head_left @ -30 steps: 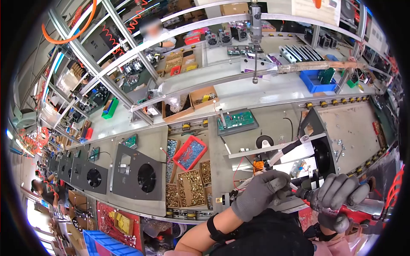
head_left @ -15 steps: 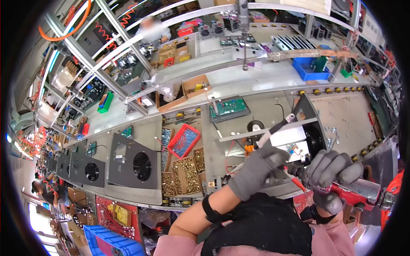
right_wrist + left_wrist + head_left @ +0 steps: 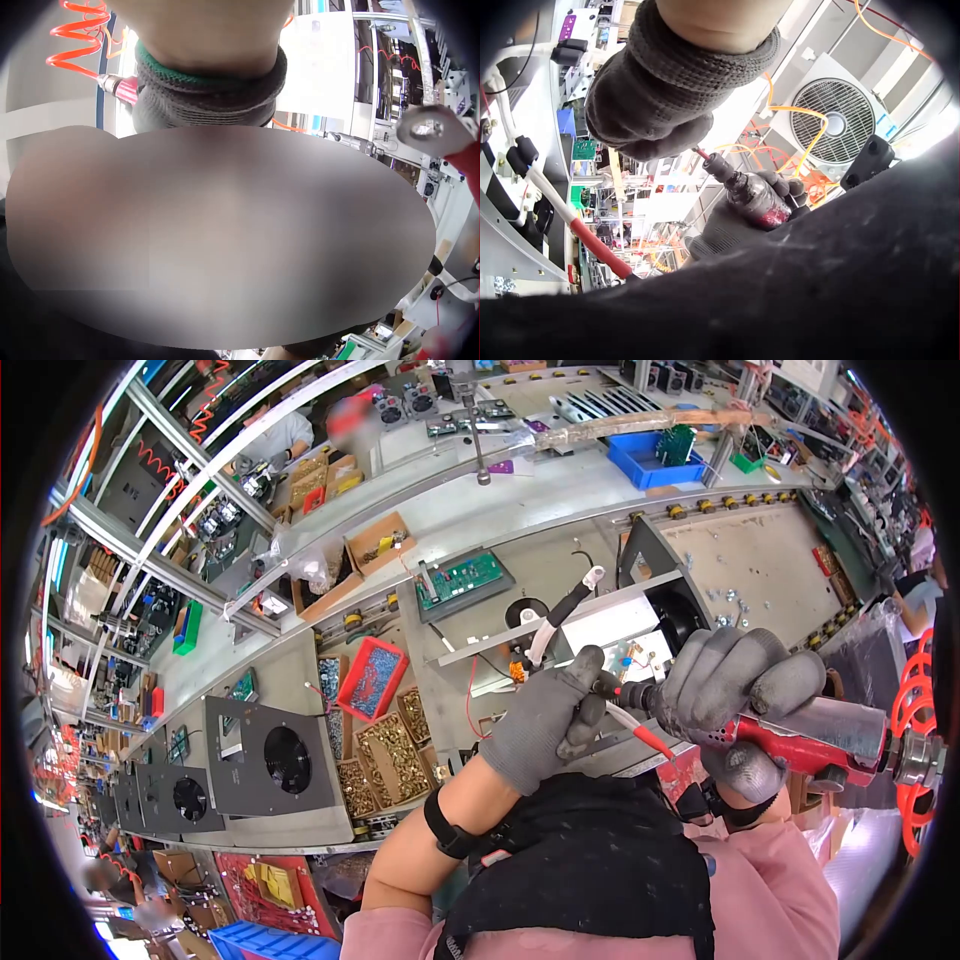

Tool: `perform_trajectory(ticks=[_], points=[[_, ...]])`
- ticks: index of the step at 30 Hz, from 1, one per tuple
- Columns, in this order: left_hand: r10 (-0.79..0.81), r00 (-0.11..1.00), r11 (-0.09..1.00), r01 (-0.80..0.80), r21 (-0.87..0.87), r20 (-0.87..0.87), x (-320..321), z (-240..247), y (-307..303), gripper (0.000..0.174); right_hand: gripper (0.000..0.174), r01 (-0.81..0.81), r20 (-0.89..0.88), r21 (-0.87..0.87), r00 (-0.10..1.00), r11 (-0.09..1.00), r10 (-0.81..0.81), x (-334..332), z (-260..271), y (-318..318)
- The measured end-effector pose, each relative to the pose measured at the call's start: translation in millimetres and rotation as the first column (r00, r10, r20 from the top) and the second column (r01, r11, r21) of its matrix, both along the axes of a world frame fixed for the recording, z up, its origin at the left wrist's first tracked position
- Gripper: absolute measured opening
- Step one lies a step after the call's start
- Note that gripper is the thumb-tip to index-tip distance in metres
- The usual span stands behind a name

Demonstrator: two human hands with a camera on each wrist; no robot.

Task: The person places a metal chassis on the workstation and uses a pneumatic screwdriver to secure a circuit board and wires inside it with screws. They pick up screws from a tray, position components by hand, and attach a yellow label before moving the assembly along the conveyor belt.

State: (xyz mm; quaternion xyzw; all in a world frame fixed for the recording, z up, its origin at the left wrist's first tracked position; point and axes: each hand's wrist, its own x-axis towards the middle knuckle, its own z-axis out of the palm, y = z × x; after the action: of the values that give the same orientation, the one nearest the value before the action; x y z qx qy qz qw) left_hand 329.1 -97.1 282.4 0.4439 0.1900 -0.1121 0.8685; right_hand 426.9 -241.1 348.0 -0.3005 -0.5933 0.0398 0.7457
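Note:
My gloved right hand grips a red air screwdriver with its bit towards the left. My gloved left hand has its fingers curled at the tip of the bit and pinches it; in the left wrist view those fingers hide the very end. Below the hands runs a white cable with a red sleeve; in the right wrist view a ring lug tops a red sleeve. Behind stands a dark metal panel with a black fan. A second white cable rises beside the left hand.
Brass fasteners fill cardboard boxes to the left, near a red tray of small screws. A green circuit board lies further back. Loose screws lie at the right. A coiled red air hose hangs by the tool.
The head view has turned, so the bench and its boxes sit further left and higher. The left hand stays at the bit end, and the right hand keeps hold of the air screwdriver.

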Motion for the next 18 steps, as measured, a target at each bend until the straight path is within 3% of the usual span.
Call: perform_trajectory(ticks=[4, 8, 10, 12, 13, 14, 16, 17, 18], points=[[-0.081, 0.981, 0.996, 0.087, 0.028, -0.175, 7.9, 16.1, -0.7, 0.062, 0.037, 0.051, -0.168, -0.017, 0.984, 0.999, -0.053, -2.8, 1.3, -5.0], [-0.128, 0.988, 0.985, 0.137, 0.105, -0.084, -3.8, 13.1, 11.2, 0.060, 0.036, 0.078, -0.258, 0.057, 0.964, 0.995, -0.061, 11.3, -0.2, -7.8], [0.028, 0.986, 0.909, 0.044, 0.413, -0.166, -11.5, 11.0, 27.5, 0.051, 0.035, 0.087, -0.226, 0.063, 0.972, 0.994, -0.071, 25.3, 2.5, -15.1], [0.207, 0.978, 0.709, -0.136, 0.692, -0.019, -6.2, 6.9, 40.7, 0.045, 0.032, 0.117, -0.272, 0.015, 0.956, 0.993, -0.108, 31.6, 5.7, -25.5], [0.267, 0.964, 0.658, -0.192, 0.728, 0.013, -3.4, 1.4, 48.1, 0.040, 0.033, 0.168, -0.239, 0.018, 0.958, 0.986, -0.159, 39.3, 0.1, -29.5], [0.188, 0.982, 0.690, -0.149, 0.708, 0.024, -4.8, 2.3, 56.2, 0.033, 0.033, 0.172, -0.251, 0.009, 0.954, 0.985, -0.164, 46.7, -4.1, -34.6], [-0.178, 0.979, 0.471, -0.005, 0.882, 0.101, -2.3, -4.0, 54.6, 0.026, 0.036, 0.254, -0.211, -0.050, 0.943, 0.966, -0.259, 57.6, -14.0, -45.6], [-0.181, 0.980, 0.476, 0.010, 0.879, 0.086, -0.4, -3.5, 47.5, 0.026, 0.039, 0.263, -0.229, -0.055, 0.936, 0.963, -0.268, 61.3, -19.9, -48.5], [-0.339, 0.939, 0.352, 0.064, 0.934, 0.063, 3.2, 0.3, 34.5, 0.025, 0.039, 0.264, -0.242, -0.064, 0.932, 0.963, -0.271, 63.7, -23.2, -49.8]])
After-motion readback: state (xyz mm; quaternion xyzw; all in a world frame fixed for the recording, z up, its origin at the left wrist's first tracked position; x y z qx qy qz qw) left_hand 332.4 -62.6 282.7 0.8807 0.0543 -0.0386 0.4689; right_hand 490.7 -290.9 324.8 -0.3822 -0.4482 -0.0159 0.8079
